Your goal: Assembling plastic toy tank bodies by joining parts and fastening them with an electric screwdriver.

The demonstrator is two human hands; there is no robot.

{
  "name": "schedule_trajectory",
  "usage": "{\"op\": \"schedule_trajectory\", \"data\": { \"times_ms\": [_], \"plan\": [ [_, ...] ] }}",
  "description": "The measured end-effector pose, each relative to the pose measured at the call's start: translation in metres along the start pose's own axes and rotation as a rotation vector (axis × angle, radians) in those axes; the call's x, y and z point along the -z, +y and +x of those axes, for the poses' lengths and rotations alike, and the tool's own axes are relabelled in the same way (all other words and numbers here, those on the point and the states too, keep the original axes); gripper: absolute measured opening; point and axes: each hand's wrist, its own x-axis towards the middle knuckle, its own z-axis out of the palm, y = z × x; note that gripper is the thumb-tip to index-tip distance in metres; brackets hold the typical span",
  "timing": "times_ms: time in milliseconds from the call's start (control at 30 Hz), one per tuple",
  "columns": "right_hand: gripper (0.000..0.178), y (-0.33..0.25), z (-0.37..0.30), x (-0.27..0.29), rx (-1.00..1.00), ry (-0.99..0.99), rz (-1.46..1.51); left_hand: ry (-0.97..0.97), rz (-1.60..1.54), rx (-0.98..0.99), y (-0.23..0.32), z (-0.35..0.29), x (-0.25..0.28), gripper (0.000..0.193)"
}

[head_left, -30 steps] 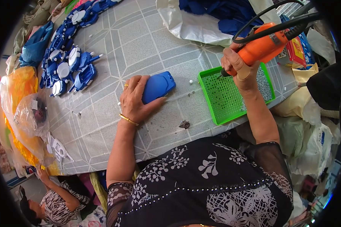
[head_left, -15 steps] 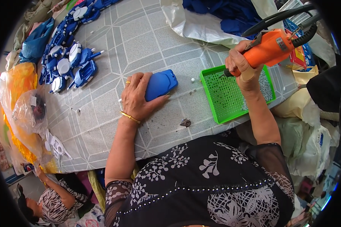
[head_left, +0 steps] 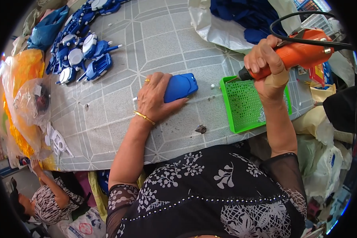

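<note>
On the table, my left hand (head_left: pixel 152 95) is closed around the near-left end of a flat blue plastic piece (head_left: pixel 181 87). A small white tip pokes out on the far side of that hand. My right hand (head_left: pixel 267 63) grips an orange electric screwdriver (head_left: pixel 303 49) by its body. Its black nose and thin bit point left, just above the far-left rim of a green perforated tray (head_left: pixel 237 107). Small silvery screws (head_left: pixel 262 114) lie in the tray's right part, half hidden by my right forearm.
Several blue and white plastic assemblies (head_left: pixel 76 56) are heaped at the far left. White plastic parts (head_left: pixel 59 142) and bulging clear bags (head_left: pixel 23 99) sit at the left edge. A white sack (head_left: pixel 204 23) of blue pieces stands at the back. Another person (head_left: pixel 53 198) is at lower left.
The screwdriver has risen slightly and shifted right, its bit moving from over the tray's inside to its far-left rim. My left hand still holds the blue piece; the whole view has shifted slightly.
</note>
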Motion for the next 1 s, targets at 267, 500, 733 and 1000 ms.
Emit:
{"op": "schedule_trajectory", "data": {
  "times_ms": [267, 500, 733, 1000],
  "plan": [
    [0.017, 0.038, 0.009, -0.052, -0.025, -0.13, -0.039, -0.007, 0.018, 0.004, -0.002, 0.001, 0.0, 0.066],
    [0.023, 0.056, 0.009, -0.054, -0.055, -0.128, -0.046, -0.028, 0.014, 0.026, 0.001, 0.0, 0.003, 0.067],
    [0.02, 0.059, 0.011, -0.052, -0.077, -0.121, -0.024, -0.013, 0.01, -0.001, -0.003, 0.0, 0.002, 0.068],
    [0.02, 0.06, 0.009, -0.046, -0.067, -0.155, -0.056, -0.02, 0.007, -0.002, -0.004, 0.001, 0.0, 0.069]
  ]
}}
